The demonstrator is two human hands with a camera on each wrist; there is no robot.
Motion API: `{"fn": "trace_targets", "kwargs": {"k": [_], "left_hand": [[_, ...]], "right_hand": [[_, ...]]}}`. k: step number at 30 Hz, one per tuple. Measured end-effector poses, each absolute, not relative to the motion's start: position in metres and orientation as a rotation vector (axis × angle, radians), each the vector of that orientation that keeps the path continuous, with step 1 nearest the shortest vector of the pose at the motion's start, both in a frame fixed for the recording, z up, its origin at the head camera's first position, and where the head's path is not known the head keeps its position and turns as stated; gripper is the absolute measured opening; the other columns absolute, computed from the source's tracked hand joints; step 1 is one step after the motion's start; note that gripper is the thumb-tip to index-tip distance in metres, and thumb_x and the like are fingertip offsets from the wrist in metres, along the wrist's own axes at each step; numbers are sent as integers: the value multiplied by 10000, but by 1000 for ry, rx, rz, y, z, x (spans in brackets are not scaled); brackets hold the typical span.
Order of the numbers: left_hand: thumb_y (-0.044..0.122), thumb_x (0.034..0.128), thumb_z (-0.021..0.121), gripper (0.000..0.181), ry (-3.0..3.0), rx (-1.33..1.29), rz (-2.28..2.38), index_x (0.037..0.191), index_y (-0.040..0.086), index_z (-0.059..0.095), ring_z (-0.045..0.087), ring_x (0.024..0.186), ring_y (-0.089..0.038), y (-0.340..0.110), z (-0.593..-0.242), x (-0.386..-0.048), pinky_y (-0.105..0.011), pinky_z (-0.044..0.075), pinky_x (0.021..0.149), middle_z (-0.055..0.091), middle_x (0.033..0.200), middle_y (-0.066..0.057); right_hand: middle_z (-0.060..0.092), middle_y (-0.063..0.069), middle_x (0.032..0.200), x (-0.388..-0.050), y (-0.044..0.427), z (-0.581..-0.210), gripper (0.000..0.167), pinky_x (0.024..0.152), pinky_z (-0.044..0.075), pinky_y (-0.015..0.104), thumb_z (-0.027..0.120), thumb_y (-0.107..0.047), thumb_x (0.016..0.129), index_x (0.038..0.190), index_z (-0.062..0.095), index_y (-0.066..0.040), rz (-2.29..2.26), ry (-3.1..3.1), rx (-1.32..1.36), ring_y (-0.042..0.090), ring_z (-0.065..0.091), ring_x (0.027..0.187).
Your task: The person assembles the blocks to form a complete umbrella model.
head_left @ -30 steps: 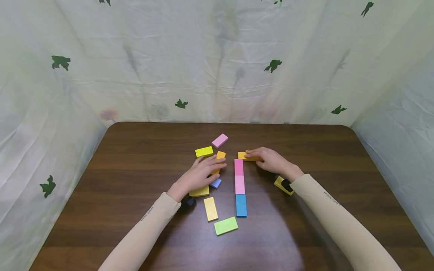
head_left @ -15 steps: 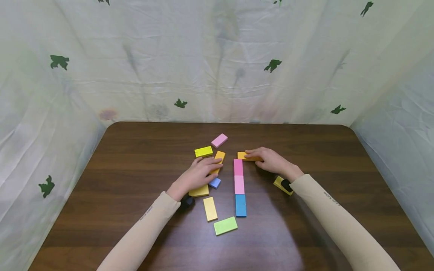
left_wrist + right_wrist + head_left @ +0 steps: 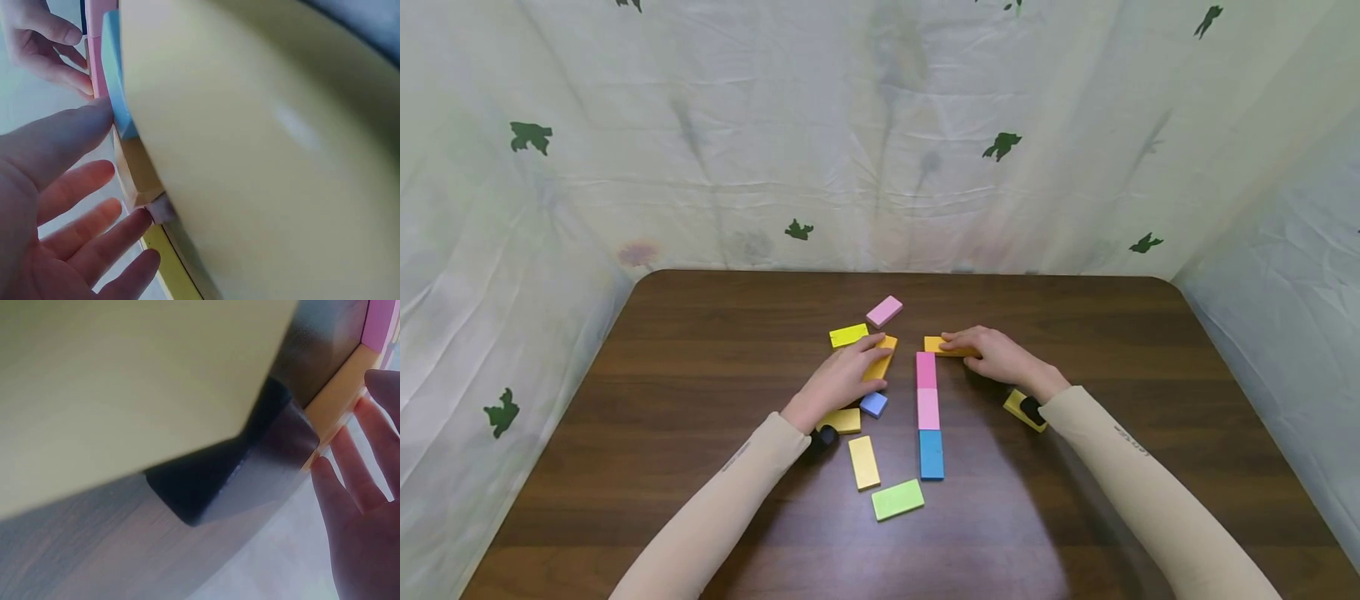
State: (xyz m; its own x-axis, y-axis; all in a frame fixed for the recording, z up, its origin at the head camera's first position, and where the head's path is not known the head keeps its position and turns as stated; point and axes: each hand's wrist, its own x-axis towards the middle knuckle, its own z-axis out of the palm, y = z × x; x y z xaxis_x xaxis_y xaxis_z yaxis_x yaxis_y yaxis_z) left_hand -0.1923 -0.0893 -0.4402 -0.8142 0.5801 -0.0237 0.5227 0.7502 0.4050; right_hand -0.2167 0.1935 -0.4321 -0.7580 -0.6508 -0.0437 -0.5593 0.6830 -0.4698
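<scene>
In the head view my left hand [image 3: 841, 373] is over a second orange block [image 3: 887, 346] and covers part of it; a small periwinkle block [image 3: 873, 405] lies just nearer. Its fingers look spread in the left wrist view, and contact with the orange block is hard to tell. My right hand [image 3: 1000, 357] rests its fingertips on an orange block [image 3: 932, 343] lying crosswise at the far end of a column. That column runs pink block [image 3: 927, 370], light pink block [image 3: 928, 409], blue block [image 3: 931, 455]. The right wrist view shows nearly straight fingers along the orange block's edge.
A pink block [image 3: 884, 311] and a bright yellow block [image 3: 848, 335] lie farther back. Pale yellow blocks [image 3: 864, 463] and a green block [image 3: 898, 500] are nearer. Another yellow block [image 3: 1024, 411] sits under my right wrist. A curtain [image 3: 880, 167] hangs behind the table [image 3: 737, 333].
My left hand has shifted slightly and turned, with its fingers now pointing farther back over the orange block. The right hand stays put on its block.
</scene>
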Motion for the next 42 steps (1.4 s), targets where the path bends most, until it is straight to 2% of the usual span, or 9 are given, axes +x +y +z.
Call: {"fn": "trace_targets", "kwargs": {"k": [8, 16, 24, 30, 42], "left_hand": [[94, 878, 690, 485, 2762, 839, 589, 1335, 18, 549, 436, 1291, -281, -83, -436, -197, -381, 375, 1024, 409, 1457, -137], [-80, 865, 597, 446, 2756, 850, 517, 1294, 42, 592, 462, 1267, -274, -80, -434, -209, -371, 373, 1024, 487, 1390, -138], [-98, 856, 593, 471, 2731, 867, 479, 1288, 88, 608, 514, 1191, -267, -80, -433, -220, -383, 390, 1014, 558, 1292, -123], [-125, 862, 539, 451, 2721, 960, 510, 1267, 57, 617, 501, 1212, -259, -78, -432, -227, -374, 361, 1038, 578, 1275, -111], [-175, 848, 484, 498, 2691, 966, 591, 1270, 53, 617, 505, 1219, -222, -70, -433, -236, -344, 341, 1052, 602, 1268, -73]], "right_hand": [[486, 91, 1412, -215, 191, -430, 436, 1011, 366, 481, 552, 49, 875, 1294, 609, -61, -635, 2691, -915, 310, 459, 1244], [470, 86, 1426, -215, 190, -429, 439, 1021, 350, 491, 548, 33, 883, 1306, 601, -72, -631, 2681, -881, 312, 445, 1257], [470, 81, 1426, -217, 191, -431, 441, 1022, 348, 492, 549, 34, 882, 1307, 601, -74, -637, 2677, -884, 309, 450, 1251], [467, 79, 1427, -217, 190, -431, 443, 1021, 348, 491, 545, 32, 887, 1314, 595, -76, -635, 2672, -881, 306, 451, 1250], [471, 81, 1425, -217, 191, -431, 446, 1027, 340, 493, 548, 34, 880, 1309, 599, -76, -624, 2681, -867, 311, 450, 1250]]}}
